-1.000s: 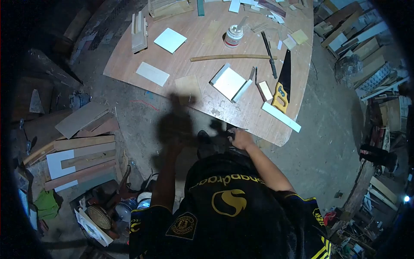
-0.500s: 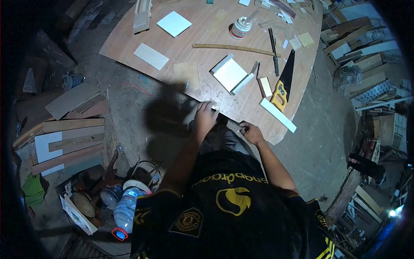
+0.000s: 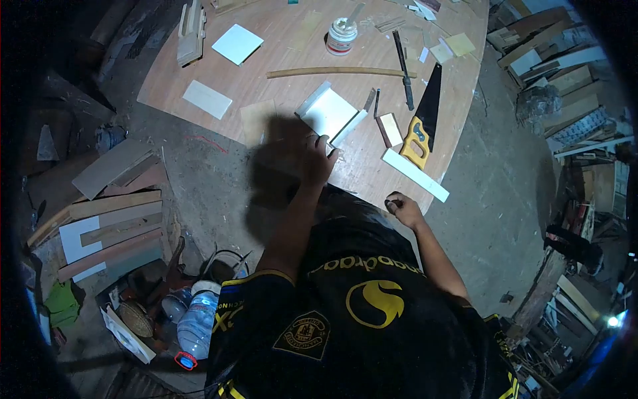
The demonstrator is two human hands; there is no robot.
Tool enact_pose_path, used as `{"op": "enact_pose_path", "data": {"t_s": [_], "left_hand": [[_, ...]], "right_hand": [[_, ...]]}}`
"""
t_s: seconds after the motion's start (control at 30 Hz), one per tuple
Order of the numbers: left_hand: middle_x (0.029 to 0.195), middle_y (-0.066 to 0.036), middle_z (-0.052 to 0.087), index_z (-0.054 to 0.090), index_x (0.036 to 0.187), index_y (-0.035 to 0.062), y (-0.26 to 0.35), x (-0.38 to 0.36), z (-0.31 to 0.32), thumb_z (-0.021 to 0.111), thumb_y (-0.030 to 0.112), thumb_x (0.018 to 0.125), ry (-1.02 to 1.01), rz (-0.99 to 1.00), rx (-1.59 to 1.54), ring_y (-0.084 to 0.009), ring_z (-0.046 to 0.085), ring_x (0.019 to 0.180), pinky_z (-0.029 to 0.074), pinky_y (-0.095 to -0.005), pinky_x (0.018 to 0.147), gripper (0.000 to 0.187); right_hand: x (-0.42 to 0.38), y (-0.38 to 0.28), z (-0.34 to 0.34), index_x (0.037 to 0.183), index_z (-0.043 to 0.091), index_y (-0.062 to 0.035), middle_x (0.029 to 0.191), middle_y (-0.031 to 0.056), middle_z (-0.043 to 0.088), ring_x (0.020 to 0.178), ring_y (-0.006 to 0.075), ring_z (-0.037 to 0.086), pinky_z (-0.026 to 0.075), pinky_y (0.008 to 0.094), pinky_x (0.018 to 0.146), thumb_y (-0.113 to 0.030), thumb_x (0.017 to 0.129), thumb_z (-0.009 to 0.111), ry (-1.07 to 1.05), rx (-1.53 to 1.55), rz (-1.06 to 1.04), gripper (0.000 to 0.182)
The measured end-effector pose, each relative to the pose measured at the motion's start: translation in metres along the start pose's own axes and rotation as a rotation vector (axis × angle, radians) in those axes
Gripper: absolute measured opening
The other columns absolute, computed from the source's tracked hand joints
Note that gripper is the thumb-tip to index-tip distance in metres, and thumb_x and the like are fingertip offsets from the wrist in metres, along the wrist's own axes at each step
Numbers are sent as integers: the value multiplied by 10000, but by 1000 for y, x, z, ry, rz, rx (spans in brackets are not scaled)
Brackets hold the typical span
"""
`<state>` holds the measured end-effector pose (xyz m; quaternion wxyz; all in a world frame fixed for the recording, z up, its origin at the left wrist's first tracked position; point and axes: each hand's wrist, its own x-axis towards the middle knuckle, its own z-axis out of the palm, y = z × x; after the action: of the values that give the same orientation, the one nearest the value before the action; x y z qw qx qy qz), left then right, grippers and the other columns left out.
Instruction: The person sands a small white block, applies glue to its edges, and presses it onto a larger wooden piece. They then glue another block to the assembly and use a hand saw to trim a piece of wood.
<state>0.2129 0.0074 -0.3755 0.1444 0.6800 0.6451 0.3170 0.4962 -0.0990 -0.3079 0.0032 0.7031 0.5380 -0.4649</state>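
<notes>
My left hand [image 3: 317, 163] reaches over the front edge of the table [image 3: 232, 66], thumb and forefinger apart. Its fingertips are right at the near corner of a white panel with raised side strips [image 3: 329, 110], and its shadow falls beside it. Close to the table's front edge, my right hand [image 3: 404, 210] is closed with curled fingers; what they hold, if anything, is hidden. Between the right hand and a yellow-handled handsaw [image 3: 417, 141] lies a white strip [image 3: 415, 175]. A small wood block [image 3: 390, 130] rests left of the saw.
Farther back stand an open jar [image 3: 341, 38] and a long thin wood strip [image 3: 339, 70]. White panels [image 3: 237, 44] and a dark rod-like tool [image 3: 403, 73] also lie there. Boards [image 3: 113, 199] and a large water bottle [image 3: 198, 322] occupy the floor at left.
My left hand has moved forward from the table edge to the white panel's near corner. The right hand has shifted slightly to the right, and the view has shifted.
</notes>
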Motion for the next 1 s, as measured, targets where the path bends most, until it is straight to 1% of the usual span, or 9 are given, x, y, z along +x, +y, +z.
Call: {"op": "enact_pose_path", "data": {"t_s": [0.07, 0.23, 0.37, 0.43, 0.57, 0.63, 0.77, 0.93, 1.0], "left_hand": [[1079, -124, 573, 619, 1073, 100, 1, -3, 2, 782, 280, 698, -45, -78, 78, -323, 520, 1041, 426, -450, 915, 447], [1113, -125, 560, 601, 1109, 106, -5, -7, 7, 765, 252, 729, 8, -31, 14, -320, 517, 1061, 432, -450, 920, 438], [1126, -132, 553, 590, 1116, 101, 4, -6, -2, 764, 225, 731, -23, -78, 39, -327, 516, 1079, 436, -439, 931, 440], [1129, -129, 551, 588, 1118, 105, 4, -4, -4, 763, 223, 732, -22, -76, 36, -327, 515, 1082, 445, -431, 926, 440], [1121, -118, 558, 591, 1112, 112, 4, -4, -3, 766, 223, 727, -52, -130, -74, -327, 513, 1085, 456, -419, 924, 437], [1113, -115, 561, 596, 1105, 113, 2, -4, -2, 768, 221, 723, -57, -127, -52, -327, 511, 1087, 456, -419, 922, 432], [1098, -111, 569, 609, 1085, 115, -1, -5, 4, 771, 210, 713, -11, -106, -34, -323, 508, 1092, 452, -419, 925, 417], [1106, -105, 572, 616, 1084, 118, 0, -3, -2, 772, 205, 706, -16, -63, 12, -314, 506, 1081, 440, -421, 931, 418], [1105, -103, 574, 618, 1082, 118, -2, -5, 0, 773, 203, 703, -8, -53, 6, -312, 506, 1072, 437, -423, 931, 419]], "right_hand": [[4, 7, -1, 1062, 643, -29, 916, 91, 681, 827, 174, 651, 501, 291, 794, -191, 885, 620, -5, 39, 5, 241], [13, 24, -1, 1007, 640, -32, 781, 33, 626, 683, 120, 591, 485, 271, 650, -176, 890, 607, -47, 82, -2, 189], [15, 27, -4, 989, 634, -32, 766, 28, 622, 668, 114, 587, 479, 266, 632, -181, 894, 605, -82, 65, -15, 179], [16, 28, -6, 1025, 672, -77, 996, 111, 692, 930, 239, 662, 495, 328, 842, -273, 874, 627, -132, 46, 89, 251], [19, 31, -4, 1015, 674, -75, 971, 106, 693, 905, 233, 663, 498, 324, 830, -272, 873, 626, -122, 44, 51, 248], [15, 26, -8, 1003, 638, -27, 772, 32, 627, 664, 107, 590, 474, 251, 586, -196, 907, 607, -125, 44, 11, 197], [12, 23, -9, 1008, 640, -28, 773, 34, 625, 660, 105, 587, 477, 248, 584, -188, 905, 609, -127, 63, 41, 193], [17, 38, -1, 1003, 641, -31, 780, 36, 627, 691, 108, 594, 486, 253, 635, -170, 910, 591, -111, 90, -85, 174], [13, 33, -4, 994, 638, -27, 779, 35, 625, 694, 109, 592, 487, 256, 645, -162, 910, 587, -115, 82, -34, 167]]}}
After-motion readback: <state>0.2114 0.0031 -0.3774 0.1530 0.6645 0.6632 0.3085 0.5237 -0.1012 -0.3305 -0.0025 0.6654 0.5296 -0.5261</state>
